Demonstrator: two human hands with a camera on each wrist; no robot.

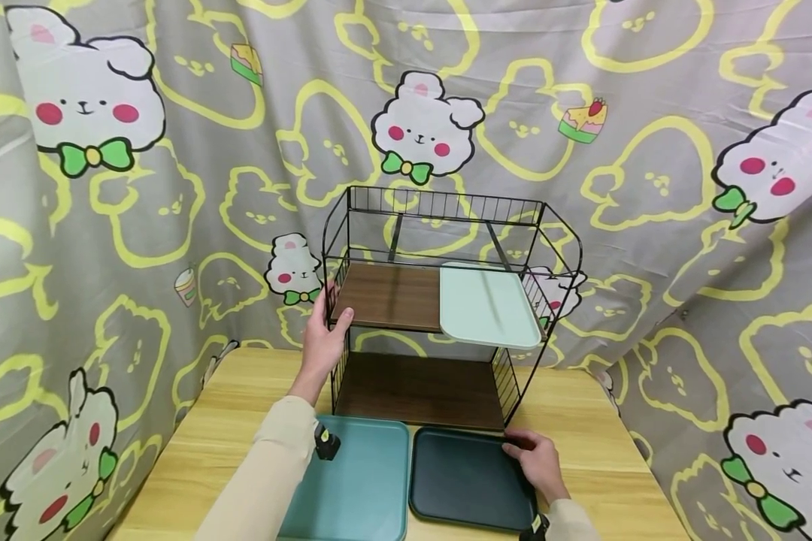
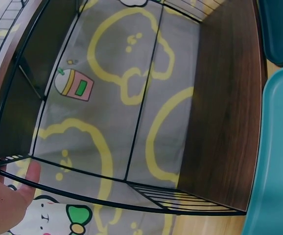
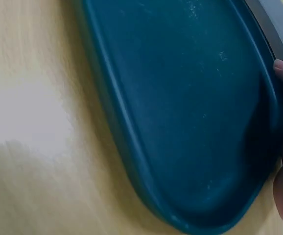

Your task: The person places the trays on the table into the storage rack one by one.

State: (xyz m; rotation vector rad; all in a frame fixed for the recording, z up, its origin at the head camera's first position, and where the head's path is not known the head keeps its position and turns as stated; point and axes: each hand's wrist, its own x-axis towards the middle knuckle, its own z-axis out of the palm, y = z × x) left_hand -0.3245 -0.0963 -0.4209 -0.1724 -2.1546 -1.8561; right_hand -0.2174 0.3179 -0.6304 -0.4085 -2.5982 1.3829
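A black wire two-tier rack [image 1: 422, 259] with brown wooden shelves stands on the table. My left hand [image 1: 325, 342] grips its left side at the upper shelf [image 1: 392, 297], thumb in front and fingers around the post. In the left wrist view, the thumb [image 2: 33, 174] shows beside the wire frame. A pale mint tray [image 1: 490, 304] lies on the right half of that shelf, its front jutting past the edge. On the table, my right hand [image 1: 540, 462] holds the far right corner of a dark teal tray [image 1: 470, 481]; its thumb [image 3: 280, 64] is at the rim.
A larger teal tray [image 1: 362, 481] lies left of the dark one, partly under my left forearm. The rack's lower brown shelf [image 1: 419, 389] sits right behind both trays. A patterned curtain [image 1: 230, 173] surrounds the wooden table [image 1: 203, 421] at the back and sides.
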